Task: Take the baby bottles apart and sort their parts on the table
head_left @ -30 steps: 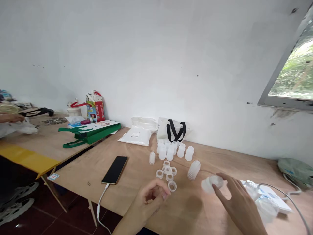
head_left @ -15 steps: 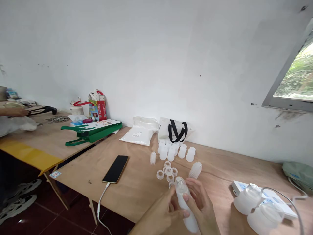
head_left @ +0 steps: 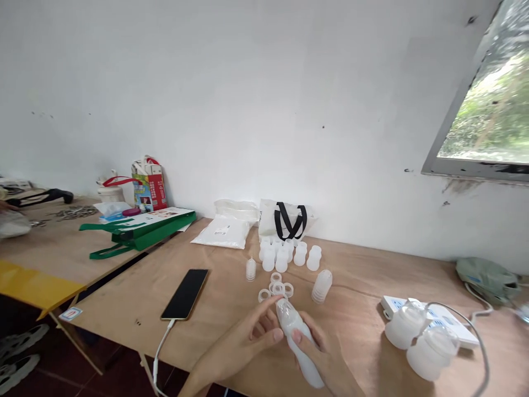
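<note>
Both hands hold a translucent white silicone tube (head_left: 308,366). Left hand (head_left: 242,353): fingers spread, touching it. Right hand (head_left: 326,358): fingers curled round its middle.

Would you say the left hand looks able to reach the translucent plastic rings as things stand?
Probably yes: the left hand, at the white bottle, lies just beside the rings, with nothing in between.
</note>
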Demonstrator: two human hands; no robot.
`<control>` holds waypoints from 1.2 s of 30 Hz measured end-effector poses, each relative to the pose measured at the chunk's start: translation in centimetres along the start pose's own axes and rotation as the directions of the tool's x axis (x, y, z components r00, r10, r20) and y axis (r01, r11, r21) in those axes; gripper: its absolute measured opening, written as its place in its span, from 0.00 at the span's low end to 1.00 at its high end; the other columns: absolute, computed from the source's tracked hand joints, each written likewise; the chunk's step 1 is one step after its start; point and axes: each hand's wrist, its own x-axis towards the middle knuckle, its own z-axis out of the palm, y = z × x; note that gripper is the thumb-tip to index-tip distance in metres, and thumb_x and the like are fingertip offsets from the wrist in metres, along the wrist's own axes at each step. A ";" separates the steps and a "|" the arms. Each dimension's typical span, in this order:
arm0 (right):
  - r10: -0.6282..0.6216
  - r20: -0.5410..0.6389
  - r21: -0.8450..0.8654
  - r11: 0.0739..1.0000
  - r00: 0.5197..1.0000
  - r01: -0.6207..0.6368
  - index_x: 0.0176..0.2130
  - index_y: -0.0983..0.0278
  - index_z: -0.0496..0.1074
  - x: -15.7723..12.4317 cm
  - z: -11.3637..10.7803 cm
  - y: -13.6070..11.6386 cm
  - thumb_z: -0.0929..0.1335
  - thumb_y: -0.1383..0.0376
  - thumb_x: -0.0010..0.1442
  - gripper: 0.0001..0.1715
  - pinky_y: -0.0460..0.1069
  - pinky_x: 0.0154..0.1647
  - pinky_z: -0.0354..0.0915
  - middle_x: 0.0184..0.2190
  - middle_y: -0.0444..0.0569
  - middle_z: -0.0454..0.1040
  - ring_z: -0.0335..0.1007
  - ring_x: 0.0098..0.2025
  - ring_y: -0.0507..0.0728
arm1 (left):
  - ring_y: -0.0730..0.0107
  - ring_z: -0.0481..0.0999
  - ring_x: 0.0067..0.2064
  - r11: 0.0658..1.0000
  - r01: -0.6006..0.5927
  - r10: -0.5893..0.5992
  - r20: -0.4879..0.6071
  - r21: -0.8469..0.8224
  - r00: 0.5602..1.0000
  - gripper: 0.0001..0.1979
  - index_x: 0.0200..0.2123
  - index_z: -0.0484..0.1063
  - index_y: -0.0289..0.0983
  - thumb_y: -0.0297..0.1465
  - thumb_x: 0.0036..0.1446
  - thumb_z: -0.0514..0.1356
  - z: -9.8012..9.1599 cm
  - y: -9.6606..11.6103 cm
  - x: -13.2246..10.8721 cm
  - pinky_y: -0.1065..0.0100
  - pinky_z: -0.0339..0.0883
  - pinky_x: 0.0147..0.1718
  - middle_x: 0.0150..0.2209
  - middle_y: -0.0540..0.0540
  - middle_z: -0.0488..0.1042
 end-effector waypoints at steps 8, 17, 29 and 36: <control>0.111 0.147 0.288 0.946 0.983 -0.150 0.55 0.64 0.71 0.5 0.6 1.9 0.69 0.33 0.55 0.45 0.44 0.18 0.63 0.23 0.43 0.73 0.67 0.18 0.51 | 0.59 0.73 0.51 0.977 -0.143 0.145 -0.002 -0.158 0.989 0.26 0.64 0.66 0.49 0.47 0.65 0.61 0.8 -0.2 0.8 0.63 0.68 0.46 0.63 0.43 0.68; -0.255 -0.143 -0.401 0.898 0.956 0.180 0.57 0.52 0.75 -0.5 0.1 0.4 0.70 0.46 0.62 0.28 0.51 0.46 0.74 0.45 0.47 0.83 0.80 0.45 0.62 | 0.64 0.72 0.41 0.993 -0.118 0.101 -0.341 -0.030 0.935 0.24 0.55 0.66 0.43 0.50 0.62 0.62 3.2 -2.5 2.7 0.68 0.63 0.38 0.40 0.48 0.73; -0.336 -0.085 -0.518 0.819 0.938 0.247 0.58 0.53 0.73 -0.9 -0.2 0.4 0.68 0.51 0.65 0.24 0.49 0.42 0.75 0.45 0.47 0.83 0.81 0.43 0.61 | 0.64 0.74 0.43 0.980 -0.174 0.159 -0.148 -0.094 0.976 0.18 0.52 0.71 0.43 0.47 0.66 0.60 2.0 -0.2 1.3 0.69 0.69 0.37 0.45 0.46 0.74; -0.354 0.049 -0.356 0.868 0.934 0.347 0.63 0.52 0.69 -1.5 -0.8 -1.4 0.68 0.56 0.67 0.25 0.49 0.48 0.76 0.50 0.46 0.82 0.80 0.48 0.60 | 0.65 0.75 0.45 0.953 -0.234 0.200 -0.180 -0.193 0.963 0.16 0.51 0.74 0.41 0.44 0.66 0.61 2.7 1.1 0.4 0.70 0.71 0.42 0.48 0.45 0.75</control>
